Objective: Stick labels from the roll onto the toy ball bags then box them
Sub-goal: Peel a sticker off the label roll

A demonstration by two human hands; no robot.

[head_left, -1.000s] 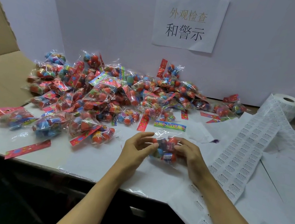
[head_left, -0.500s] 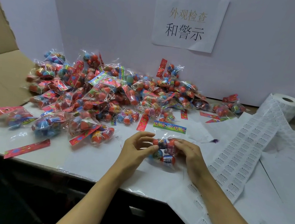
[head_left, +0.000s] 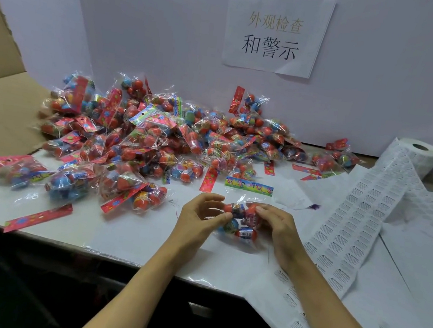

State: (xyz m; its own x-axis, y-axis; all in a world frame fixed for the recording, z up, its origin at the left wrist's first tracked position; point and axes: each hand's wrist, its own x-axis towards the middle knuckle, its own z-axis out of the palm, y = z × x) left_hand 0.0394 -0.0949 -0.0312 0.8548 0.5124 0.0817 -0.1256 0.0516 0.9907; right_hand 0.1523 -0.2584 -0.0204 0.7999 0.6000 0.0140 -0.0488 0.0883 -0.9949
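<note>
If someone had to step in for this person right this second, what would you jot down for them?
Left hand and right hand: both hold one bag of toy balls low over the table, fingers pinching it from each side.
Unlabelled stock: the big pile of bags sits behind and to the left.
Labels: the roll stands far right, its strip of labels trailing down past the right hand.
Box: a cardboard flap shows at the left edge; its inside is out of view.
Done: cannot tell how many are boxed.
Left: finish this bag, box it, then work through the pile.
</note>
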